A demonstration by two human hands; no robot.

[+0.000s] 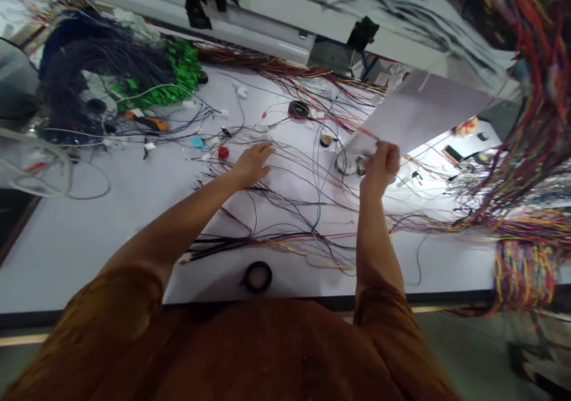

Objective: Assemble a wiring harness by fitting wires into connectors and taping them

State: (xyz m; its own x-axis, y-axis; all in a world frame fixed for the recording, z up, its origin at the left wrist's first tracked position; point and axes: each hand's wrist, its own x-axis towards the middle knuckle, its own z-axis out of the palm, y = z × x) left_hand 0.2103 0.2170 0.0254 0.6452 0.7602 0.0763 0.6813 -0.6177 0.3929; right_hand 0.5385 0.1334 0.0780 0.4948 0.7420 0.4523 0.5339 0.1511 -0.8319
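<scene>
My right hand (382, 162) is raised over the right of the table, fingers closed on a thin red wire (363, 130) that runs off to the upper left. Lower and further left, my left hand (253, 164) rests with its fingers stretched out over several thin loose wires (294, 157). By its wrist lies a small red connector (223, 152), with a light blue connector (197, 143) a little beyond. Thicker black wires (236, 240) cross the table nearer my body. Behind my right hand are round rolls (348, 164), partly hidden.
A black tape roll (257, 277) lies at the front edge, another (298, 109) further back. Dark blue wires with green connectors (178, 74) heap at the far left, beside an orange-handled tool (154, 122). Colourful wire bundles (526, 270) hang at the right. A shelf (276, 8) overhangs the back.
</scene>
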